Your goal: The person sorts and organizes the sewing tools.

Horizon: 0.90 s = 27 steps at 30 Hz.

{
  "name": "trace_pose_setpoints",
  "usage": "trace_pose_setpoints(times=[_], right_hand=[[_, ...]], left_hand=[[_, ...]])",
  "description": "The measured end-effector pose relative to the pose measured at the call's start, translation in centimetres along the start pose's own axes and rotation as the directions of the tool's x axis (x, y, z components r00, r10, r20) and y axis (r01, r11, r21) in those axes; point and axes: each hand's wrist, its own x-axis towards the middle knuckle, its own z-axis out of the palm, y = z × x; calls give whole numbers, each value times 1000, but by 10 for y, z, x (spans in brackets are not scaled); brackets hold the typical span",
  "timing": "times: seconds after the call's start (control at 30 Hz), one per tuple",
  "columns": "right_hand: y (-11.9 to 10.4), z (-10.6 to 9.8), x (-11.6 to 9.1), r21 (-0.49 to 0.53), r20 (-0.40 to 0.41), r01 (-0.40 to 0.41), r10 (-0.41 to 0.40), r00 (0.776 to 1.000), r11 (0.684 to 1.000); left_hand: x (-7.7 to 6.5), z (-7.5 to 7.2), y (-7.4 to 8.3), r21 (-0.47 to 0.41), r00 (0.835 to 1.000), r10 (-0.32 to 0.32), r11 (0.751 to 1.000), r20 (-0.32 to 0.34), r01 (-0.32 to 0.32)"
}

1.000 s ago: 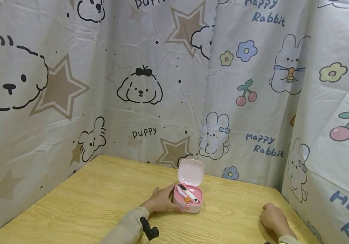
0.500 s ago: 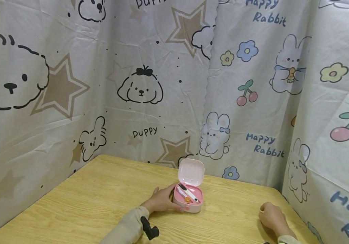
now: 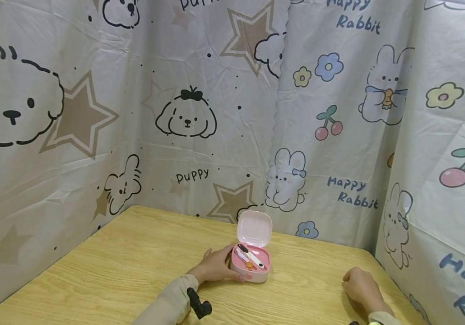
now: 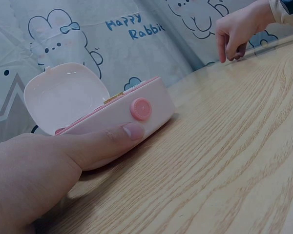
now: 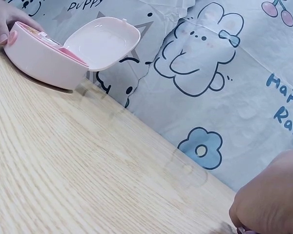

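A small pink case stands on the table with its lid raised. Inside lie a slim white tool with a dark end, a pale stick-like piece and a small orange piece; their exact kinds are unclear. My left hand grips the case's left side, the thumb along the front wall below a round pink button. Well to the right, my right hand rests at the table with loosely bent fingers pointing down. Nothing shows in it, though its fingertips are mostly hidden in the right wrist view.
The wood-grain table spreads around the case and between the hands. A printed curtain with puppies, rabbits and flowers hangs along its back and sides. Dark straps or mounts sit at the wrists.
My right hand has shifted slightly to the left and away from me. The left hand and the case stay where they were.
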Motion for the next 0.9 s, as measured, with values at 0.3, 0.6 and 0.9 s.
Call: trace_pose_setpoints(times=[0.3,0.6,0.9], right_hand=[[-4,-4,0,16,-27,14,-13,1000,1000],[-25,-15,5,31,-3,12,-12,1000,999],[-51,-16,8,27,-43,72,-70,997,997]], left_hand=[[-1,-2,2,0,1000,0,1000,8,0],[-1,-4,2,-1,1000,0,1000,-9,0],[-4,-4,7,-2,1000,10,1000,-4,-10]])
